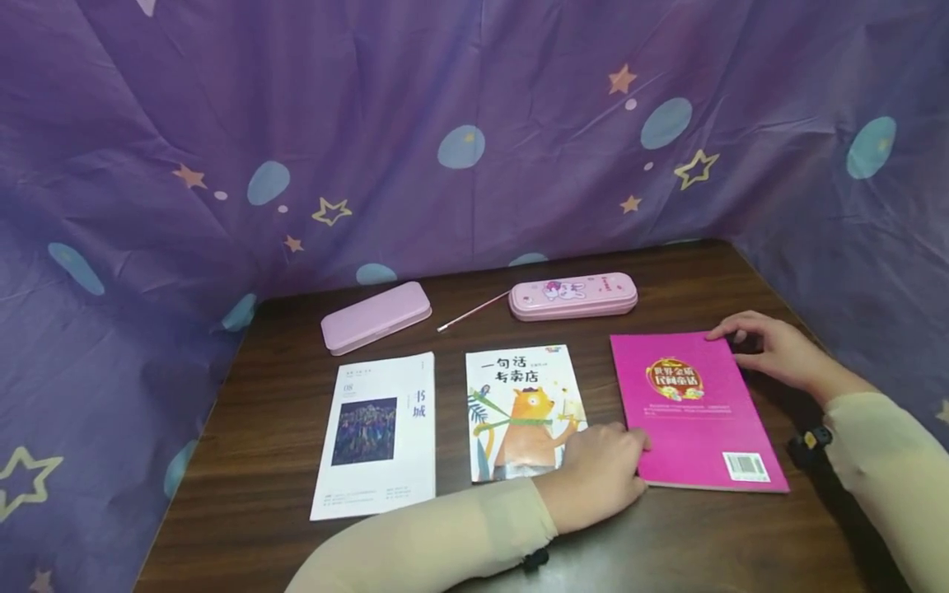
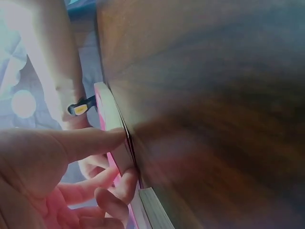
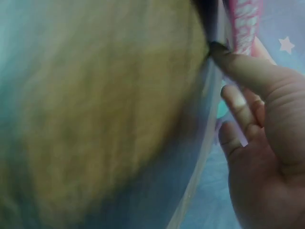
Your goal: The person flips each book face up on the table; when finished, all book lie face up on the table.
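Note:
A bright pink book (image 1: 697,445) lies on the right side of the table, its back cover with a barcode facing up. My left hand (image 1: 602,476) holds its lower left edge; in the left wrist view the thumb and fingers pinch the page edges of the pink book (image 2: 112,114). At the far right corner, my right hand (image 1: 778,352) grips the same book, index finger on the top edge and thumb at the right side. Just left of it lies a picture book with a bear (image 1: 522,412), partly covered by my left hand.
A white magazine (image 1: 374,486) lies at the left of the brown wooden table (image 1: 230,445). Behind the row are a plain pink case (image 1: 376,317), a thin stick with a white tip (image 1: 474,311) and a pink pencil case with a rabbit (image 1: 574,296). A purple curtain (image 1: 415,99) hangs behind.

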Demonstrator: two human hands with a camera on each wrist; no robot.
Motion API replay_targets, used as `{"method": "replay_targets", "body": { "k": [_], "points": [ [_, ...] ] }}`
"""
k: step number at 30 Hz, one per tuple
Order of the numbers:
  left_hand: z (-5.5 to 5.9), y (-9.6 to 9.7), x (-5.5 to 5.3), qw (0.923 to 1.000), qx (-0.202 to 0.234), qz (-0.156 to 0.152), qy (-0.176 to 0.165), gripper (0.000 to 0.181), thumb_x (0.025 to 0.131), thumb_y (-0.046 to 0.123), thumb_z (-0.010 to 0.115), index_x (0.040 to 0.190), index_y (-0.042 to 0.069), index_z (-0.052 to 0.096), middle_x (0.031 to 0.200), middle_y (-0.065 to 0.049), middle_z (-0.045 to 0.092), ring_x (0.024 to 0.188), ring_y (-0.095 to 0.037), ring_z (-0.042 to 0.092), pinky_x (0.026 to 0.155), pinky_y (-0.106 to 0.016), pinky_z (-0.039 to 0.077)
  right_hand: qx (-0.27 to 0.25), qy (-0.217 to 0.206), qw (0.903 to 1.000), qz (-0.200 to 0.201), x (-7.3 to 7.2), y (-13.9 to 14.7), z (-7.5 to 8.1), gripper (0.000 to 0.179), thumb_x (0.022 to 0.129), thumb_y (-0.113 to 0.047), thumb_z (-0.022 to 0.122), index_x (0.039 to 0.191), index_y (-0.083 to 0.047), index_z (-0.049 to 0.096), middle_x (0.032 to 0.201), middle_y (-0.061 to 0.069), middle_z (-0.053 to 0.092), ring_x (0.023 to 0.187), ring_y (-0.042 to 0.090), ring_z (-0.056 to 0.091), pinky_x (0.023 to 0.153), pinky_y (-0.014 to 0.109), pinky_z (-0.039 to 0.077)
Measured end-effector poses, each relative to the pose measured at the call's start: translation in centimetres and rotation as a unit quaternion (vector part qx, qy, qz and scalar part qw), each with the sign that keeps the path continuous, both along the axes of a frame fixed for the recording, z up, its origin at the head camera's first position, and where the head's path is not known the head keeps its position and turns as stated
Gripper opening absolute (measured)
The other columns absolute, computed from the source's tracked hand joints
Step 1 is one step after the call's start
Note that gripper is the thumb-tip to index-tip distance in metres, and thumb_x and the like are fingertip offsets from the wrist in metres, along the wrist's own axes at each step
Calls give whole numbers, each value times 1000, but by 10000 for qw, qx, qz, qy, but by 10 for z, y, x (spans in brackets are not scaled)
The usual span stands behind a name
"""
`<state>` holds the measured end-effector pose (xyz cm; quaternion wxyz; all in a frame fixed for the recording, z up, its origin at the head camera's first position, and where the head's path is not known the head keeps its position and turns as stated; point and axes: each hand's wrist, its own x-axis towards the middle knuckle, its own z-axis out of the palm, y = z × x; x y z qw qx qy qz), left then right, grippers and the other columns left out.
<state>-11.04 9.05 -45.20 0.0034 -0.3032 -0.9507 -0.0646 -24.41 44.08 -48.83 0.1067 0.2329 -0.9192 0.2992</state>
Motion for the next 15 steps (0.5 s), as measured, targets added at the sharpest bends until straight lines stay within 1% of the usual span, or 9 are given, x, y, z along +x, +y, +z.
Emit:
{"method": "replay_targets", "body": {
  "k": [3,5,7,9,11,13,15],
  "points": [
    [1,-4,2,10000,-74,36,29,42,78,42,85,118,39,71,97,15,69,80,-5,63,57,-26,44,16,11,10000,-51,0,1,-2,42,73,7,86,111,-11,78,109,-14,63,89,-3,54,79,11,40],
    [1,-6,4,9997,-199,58,133,38,79,44,85,114,38,71,95,13,68,78,-6,62,57,-27,45,-11,-23,10000,-11,1,2,-4,42,75,5,86,112,-11,78,111,-19,62,91,-4,55,79,11,41],
    [1,-7,6,9988,-378,92,288,36,79,47,85,108,34,70,94,12,67,79,-7,60,56,-27,45,-112,-151,9998,36,2,3,-4,41,78,4,85,115,-10,77,112,-20,62,92,-3,55,79,13,41],
    [1,-7,8,9973,-545,142,467,37,77,51,85,103,30,67,92,11,66,79,-8,59,56,-26,45,-197,-356,9992,1,3,3,-4,40,81,2,83,118,-10,76,112,-20,63,92,-2,54,79,15,41],
    [1,-6,10,9954,-668,185,665,41,76,54,86,99,27,65,90,9,64,79,-9,57,55,-26,44,-340,-625,9974,-118,3,3,-2,38,84,1,81,120,-10,75,111,-20,65,92,1,54,77,16,40],
    [1,-5,10,9924,-707,201,983,39,76,52,85,96,25,64,86,9,63,77,-9,57,53,-25,44,-413,-811,9955,-248,4,3,1,37,86,-1,80,121,-11,75,110,-21,66,90,3,54,75,17,40],
    [0,-5,10,9893,-639,162,1303,35,77,48,84,92,24,64,82,8,62,73,-9,56,52,-24,43,-438,-841,9951,-298,3,5,3,37,86,0,79,122,-11,75,110,-21,67,89,3,55,74,17,40]
  ]
}}
